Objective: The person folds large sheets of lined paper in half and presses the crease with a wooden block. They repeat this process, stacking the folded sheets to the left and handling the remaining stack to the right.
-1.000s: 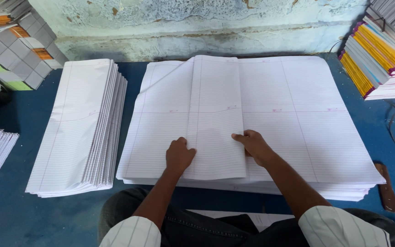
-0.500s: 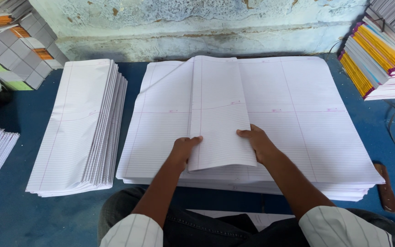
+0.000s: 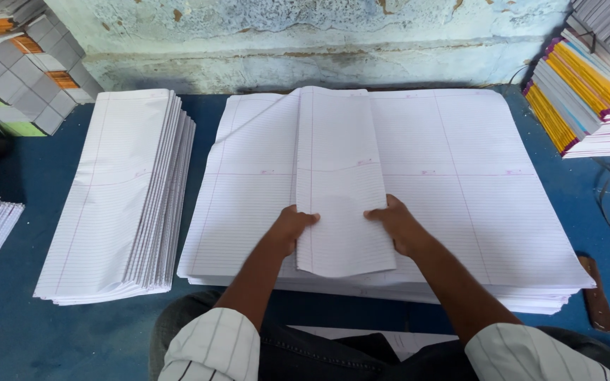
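A folded ruled sheet (image 3: 338, 180) lies as a narrow strip on top of a big stack of flat ruled sheets (image 3: 488, 204) in the middle of the blue table. My left hand (image 3: 292, 229) grips the strip's left edge near its lower end. My right hand (image 3: 397, 224) grips its right edge opposite. Both hands hold the strip with fingers curled over it, and its near end is lifted slightly off the stack.
A pile of folded ruled strips (image 3: 125, 197) sits to the left of the big stack. Grey and orange notebooks (image 3: 15, 77) are stacked at the far left, coloured-spine notebooks (image 3: 584, 99) at the far right. A brown tool (image 3: 596, 293) lies by the right edge.
My hands have moved from pressing flat on the folded sheet to gripping its two side edges, and the strip has narrowed and lifted a little at its near end.
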